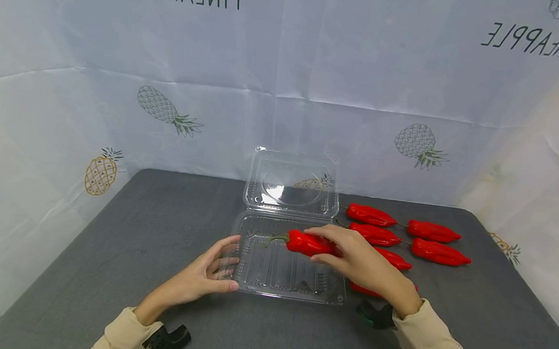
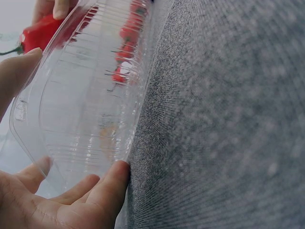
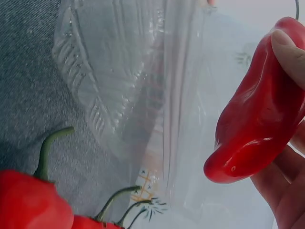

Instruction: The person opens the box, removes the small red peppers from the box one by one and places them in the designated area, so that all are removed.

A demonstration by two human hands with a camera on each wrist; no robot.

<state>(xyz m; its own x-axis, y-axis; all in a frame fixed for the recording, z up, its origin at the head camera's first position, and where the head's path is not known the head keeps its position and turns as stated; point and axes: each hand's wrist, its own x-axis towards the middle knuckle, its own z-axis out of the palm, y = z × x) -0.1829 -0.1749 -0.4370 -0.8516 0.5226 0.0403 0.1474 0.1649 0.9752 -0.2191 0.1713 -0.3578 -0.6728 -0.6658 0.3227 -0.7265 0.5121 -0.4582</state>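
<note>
In the head view a clear plastic clamshell container [image 1: 283, 265] stands on the table with its lid [image 1: 293, 183] raised at the back. My left hand [image 1: 211, 269] rests against its left side, fingers spread along the wall and the thumb by the front corner. Over the tray, my right hand [image 1: 351, 253] holds a red pepper [image 1: 309, 243], its green stem pointing left. In the right wrist view, thumb and fingers pinch this glossy pepper [image 3: 262, 105] near the stem end, and its tip hangs free.
To the right of the container lie several more red peppers [image 1: 440, 252], two of them partly hidden by my right hand and forearm. The grey table [image 1: 160, 231] ends at the back against a white curtain [image 1: 275, 89] printed with pineapples.
</note>
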